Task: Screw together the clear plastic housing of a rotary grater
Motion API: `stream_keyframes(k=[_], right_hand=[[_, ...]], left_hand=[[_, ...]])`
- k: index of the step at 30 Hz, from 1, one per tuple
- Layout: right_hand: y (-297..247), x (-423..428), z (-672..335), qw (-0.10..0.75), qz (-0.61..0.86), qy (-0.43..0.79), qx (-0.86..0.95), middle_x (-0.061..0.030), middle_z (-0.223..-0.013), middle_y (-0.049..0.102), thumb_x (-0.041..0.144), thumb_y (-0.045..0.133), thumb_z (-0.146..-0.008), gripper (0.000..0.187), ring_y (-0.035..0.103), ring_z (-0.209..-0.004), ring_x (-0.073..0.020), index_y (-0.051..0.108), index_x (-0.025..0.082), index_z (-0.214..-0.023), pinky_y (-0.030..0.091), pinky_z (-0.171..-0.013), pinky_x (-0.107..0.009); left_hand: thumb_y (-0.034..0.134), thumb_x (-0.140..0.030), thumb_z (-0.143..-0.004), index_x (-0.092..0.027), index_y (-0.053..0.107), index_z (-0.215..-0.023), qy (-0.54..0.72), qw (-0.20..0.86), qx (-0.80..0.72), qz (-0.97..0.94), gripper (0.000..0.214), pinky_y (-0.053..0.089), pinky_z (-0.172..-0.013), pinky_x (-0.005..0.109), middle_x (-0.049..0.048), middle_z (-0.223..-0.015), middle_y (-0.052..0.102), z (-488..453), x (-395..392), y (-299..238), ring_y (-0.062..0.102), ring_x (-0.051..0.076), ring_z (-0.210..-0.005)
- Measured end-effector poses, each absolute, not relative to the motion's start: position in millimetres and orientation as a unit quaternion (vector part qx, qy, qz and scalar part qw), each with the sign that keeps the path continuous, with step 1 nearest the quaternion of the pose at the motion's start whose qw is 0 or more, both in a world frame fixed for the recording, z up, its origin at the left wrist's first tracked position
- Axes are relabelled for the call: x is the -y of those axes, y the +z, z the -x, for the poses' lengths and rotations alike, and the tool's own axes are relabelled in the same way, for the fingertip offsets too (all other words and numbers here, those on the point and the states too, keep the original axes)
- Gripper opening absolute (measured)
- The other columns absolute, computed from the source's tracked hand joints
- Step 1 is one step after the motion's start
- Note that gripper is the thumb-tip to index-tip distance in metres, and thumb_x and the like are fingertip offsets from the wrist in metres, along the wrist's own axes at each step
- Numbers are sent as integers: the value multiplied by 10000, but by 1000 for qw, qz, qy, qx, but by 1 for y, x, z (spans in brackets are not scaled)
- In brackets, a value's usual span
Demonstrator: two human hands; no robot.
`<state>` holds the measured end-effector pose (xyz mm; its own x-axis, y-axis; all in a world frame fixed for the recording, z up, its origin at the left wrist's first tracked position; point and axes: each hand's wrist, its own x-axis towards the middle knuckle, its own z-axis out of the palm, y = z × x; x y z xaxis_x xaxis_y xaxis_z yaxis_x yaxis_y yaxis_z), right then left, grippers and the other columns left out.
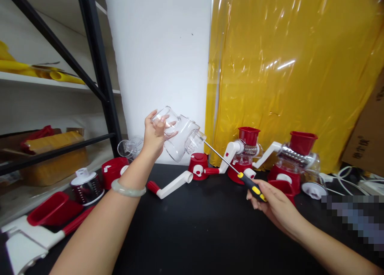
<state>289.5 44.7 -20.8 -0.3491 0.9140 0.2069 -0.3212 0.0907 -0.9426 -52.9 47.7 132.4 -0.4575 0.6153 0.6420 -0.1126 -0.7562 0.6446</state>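
Observation:
My left hand point(157, 133) is closed around one end of a clear plastic grater housing point(184, 133), holding it tilted in the air above the table. In my right hand point(271, 197) is a screwdriver point(249, 184) with a black and yellow handle and a long metal shaft. The shaft points up and left, and its tip meets the small end of the housing; whether it touches a screw there I cannot tell. Below the housing stand a red base point(198, 167) and a white crank with a red handle point(175, 185), both on the black table point(192, 235).
Two rotary graters with red hoppers point(248, 136) point(303, 142) stand at the right. On the left lie a grater drum point(87, 187), a red hopper point(49, 209) and white parts point(27, 243). A black shelf frame point(99, 67) rises at the left; cables point(345, 177) lie far right.

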Motion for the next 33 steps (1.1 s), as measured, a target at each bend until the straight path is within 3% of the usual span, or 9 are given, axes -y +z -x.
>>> stream_keyframes(k=[3,6,9,14,18,21,24,28,33], right_hand=[[-17,-41,-292,501,248,654,510,-12,-757,659,555,709,-815,396,509,-574,-107,665,262,-1077,370,-562,-270],[-15,-36,-295,496,236,665,505,10,-895,646,417,846,-716,479,520,-643,-99,621,333,-1130,375,-571,-246],[-15,-34,-296,509,249,643,516,35,-895,636,296,903,-654,463,514,-657,-87,627,337,-1023,392,-598,-239],[-11,-40,-294,531,270,613,520,18,-716,638,441,866,-679,332,516,-592,-101,664,242,-851,395,-583,-260],[-9,-43,-293,524,269,601,541,-11,-633,635,600,656,-835,408,445,-479,-89,663,197,-769,357,-533,-280],[-10,-43,-295,517,249,636,517,29,-571,560,579,606,-882,351,388,-456,-86,651,232,-912,326,-525,-278],[-13,-42,-297,483,210,685,503,37,-651,559,516,726,-807,342,392,-499,-94,600,285,-1026,302,-529,-270],[-13,-41,-298,472,207,689,510,55,-687,558,339,857,-707,362,367,-498,-69,575,283,-927,266,-527,-252],[-13,-41,-296,467,231,675,522,56,-540,513,518,703,-839,361,279,-416,-44,547,210,-730,226,-484,-256]], left_hand=[[836,-510,-620,-289,434,-1136,808,230,-266,-474,691,618,-687,363,54,-1154,585,52,-48,132,691,241,-929],[831,-519,-613,-286,427,-1143,809,223,-270,-472,706,623,-663,384,67,-1180,573,53,-49,132,689,271,-960],[824,-538,-611,-284,432,-1140,812,216,-271,-470,706,624,-634,382,82,-1202,563,55,-49,132,685,291,-981],[828,-546,-615,-293,441,-1118,812,218,-269,-469,683,618,-648,342,73,-1200,561,55,-48,132,687,269,-971],[817,-548,-629,-291,423,-1142,808,224,-271,-474,697,618,-667,367,87,-1233,545,54,-49,130,679,285,-1007],[808,-535,-644,-289,418,-1148,805,229,-272,-475,683,617,-678,383,93,-1237,543,53,-50,130,674,294,-1027],[812,-537,-633,-295,428,-1144,810,225,-269,-469,683,616,-678,378,85,-1222,547,53,-50,130,675,292,-1017],[808,-552,-635,-299,444,-1148,813,219,-268,-468,678,613,-672,372,78,-1216,547,56,-51,130,674,292,-1013],[810,-554,-628,-300,450,-1148,813,224,-272,-463,681,611,-682,372,87,-1220,546,57,-51,130,669,304,-1030]])
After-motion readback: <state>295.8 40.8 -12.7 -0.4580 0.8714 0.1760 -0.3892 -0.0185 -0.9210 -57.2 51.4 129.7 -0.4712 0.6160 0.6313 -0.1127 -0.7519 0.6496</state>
